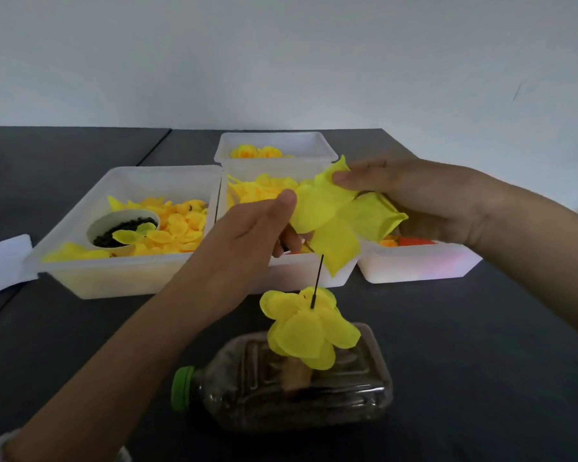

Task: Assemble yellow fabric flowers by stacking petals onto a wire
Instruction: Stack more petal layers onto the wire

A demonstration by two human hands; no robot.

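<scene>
A thin dark wire [317, 281] stands upright out of a clear plastic bottle [281, 381] lying on its side with a green cap. Several yellow fabric petals [309, 330] sit stacked low on the wire. Above the wire's tip I hold a large yellow petal layer [337, 218] spread between both hands. My left hand [247, 235] pinches its left edge with thumb and fingers. My right hand [424, 201] grips its upper right edge. The petal layer's lowest lobe hangs just over the wire tip.
A white tray [80, 261] at left holds yellow petals and a small bowl [122, 230] of dark beads. A middle tray [281, 275] holds more petals. A far tray [274, 143] contains finished yellow flowers. At right a tray [414, 265] holds orange pieces. The table [481, 361] is dark grey.
</scene>
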